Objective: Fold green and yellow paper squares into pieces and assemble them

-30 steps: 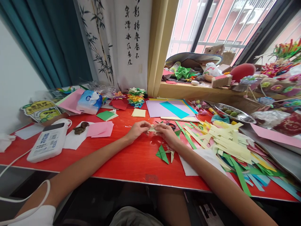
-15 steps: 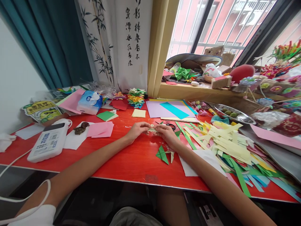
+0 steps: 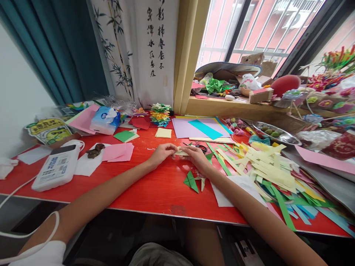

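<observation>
Between my two hands, just over the red table [image 3: 144, 192], is a small folded piece of pale yellow paper [image 3: 181, 152]. My left hand [image 3: 161, 155] pinches its left end between thumb and fingers. The right end is gripped by my right hand [image 3: 197, 158], whose fingers cover part of the paper. Below my right hand lie a folded green paper piece [image 3: 191, 181] and a folded cream one [image 3: 203, 183]. Black-handled scissors [image 3: 201, 148] rest just behind the right hand, partly hidden by it. A stack of pale yellow squares [image 3: 163, 133] sits beyond my hands.
Cut paper strips [image 3: 271, 170] are heaped on the right, beside a metal bowl [image 3: 288, 138]. Purple sheets [image 3: 181, 128] and a tower of folded paper [image 3: 160, 115] stand at the back. On the left are a white box [image 3: 57, 168], pink paper [image 3: 118, 152] and a tissue pack [image 3: 105, 121].
The pale yellow paper has turned slightly between my fingers and shows a flatter, longer edge. Both hands stay in nearly the same place; the view has shifted very slightly.
</observation>
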A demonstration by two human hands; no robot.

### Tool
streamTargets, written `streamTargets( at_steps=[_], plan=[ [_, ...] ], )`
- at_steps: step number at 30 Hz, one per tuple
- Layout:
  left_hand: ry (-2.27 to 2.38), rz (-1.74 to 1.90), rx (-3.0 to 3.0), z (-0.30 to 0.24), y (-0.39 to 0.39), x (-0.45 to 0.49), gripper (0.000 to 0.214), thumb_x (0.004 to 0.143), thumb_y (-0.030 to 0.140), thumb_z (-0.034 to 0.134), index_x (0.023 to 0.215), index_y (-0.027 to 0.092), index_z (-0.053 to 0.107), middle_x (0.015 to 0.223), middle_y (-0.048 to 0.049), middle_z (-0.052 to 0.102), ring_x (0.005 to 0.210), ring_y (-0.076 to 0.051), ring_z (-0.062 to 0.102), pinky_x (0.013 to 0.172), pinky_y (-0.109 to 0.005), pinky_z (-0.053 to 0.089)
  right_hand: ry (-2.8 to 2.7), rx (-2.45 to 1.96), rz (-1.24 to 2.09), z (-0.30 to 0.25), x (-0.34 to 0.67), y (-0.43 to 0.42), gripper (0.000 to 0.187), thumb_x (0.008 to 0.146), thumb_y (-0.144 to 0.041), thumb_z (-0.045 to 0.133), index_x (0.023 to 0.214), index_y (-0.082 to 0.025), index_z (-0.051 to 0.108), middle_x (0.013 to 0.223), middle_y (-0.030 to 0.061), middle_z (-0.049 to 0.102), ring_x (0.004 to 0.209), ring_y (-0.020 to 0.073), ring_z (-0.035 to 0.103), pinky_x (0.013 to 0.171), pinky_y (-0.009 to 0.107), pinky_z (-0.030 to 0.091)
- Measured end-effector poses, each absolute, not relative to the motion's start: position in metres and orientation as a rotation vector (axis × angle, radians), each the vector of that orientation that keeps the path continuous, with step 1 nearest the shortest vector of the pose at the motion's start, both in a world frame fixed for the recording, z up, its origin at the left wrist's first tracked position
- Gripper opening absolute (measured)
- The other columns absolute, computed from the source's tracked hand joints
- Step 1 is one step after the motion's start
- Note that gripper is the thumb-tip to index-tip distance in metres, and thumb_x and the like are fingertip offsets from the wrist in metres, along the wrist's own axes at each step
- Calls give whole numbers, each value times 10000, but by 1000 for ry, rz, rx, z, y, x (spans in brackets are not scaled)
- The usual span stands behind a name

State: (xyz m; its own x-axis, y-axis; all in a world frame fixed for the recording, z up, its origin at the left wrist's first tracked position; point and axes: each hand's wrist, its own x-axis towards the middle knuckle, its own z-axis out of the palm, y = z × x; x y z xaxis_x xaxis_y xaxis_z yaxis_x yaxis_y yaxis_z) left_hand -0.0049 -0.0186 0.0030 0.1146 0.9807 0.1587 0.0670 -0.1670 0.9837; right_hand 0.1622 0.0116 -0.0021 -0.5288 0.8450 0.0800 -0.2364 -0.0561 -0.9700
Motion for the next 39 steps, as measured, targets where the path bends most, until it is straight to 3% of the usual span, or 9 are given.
streamTargets(
  at_steps=[20,39],
  plan=[
    [1074,1179,1485,-3,-17,-5,229,712,310,595,827,117,552,772,-5,578,575,-79,557,594,-237,476,-1517,-738,1608,-4,164,13,174,682,-293,650,781,-152,629,805,27,628,682,116,587,711,263,462],
    [1065,1193,1485,-6,-15,-6,206,702,286,598,804,116,543,688,7,562,555,-85,552,553,-240,483,-1584,-791,1505,2,163,11,188,654,-303,659,756,-150,620,727,25,627,651,136,590,709,304,460]
  ],
)
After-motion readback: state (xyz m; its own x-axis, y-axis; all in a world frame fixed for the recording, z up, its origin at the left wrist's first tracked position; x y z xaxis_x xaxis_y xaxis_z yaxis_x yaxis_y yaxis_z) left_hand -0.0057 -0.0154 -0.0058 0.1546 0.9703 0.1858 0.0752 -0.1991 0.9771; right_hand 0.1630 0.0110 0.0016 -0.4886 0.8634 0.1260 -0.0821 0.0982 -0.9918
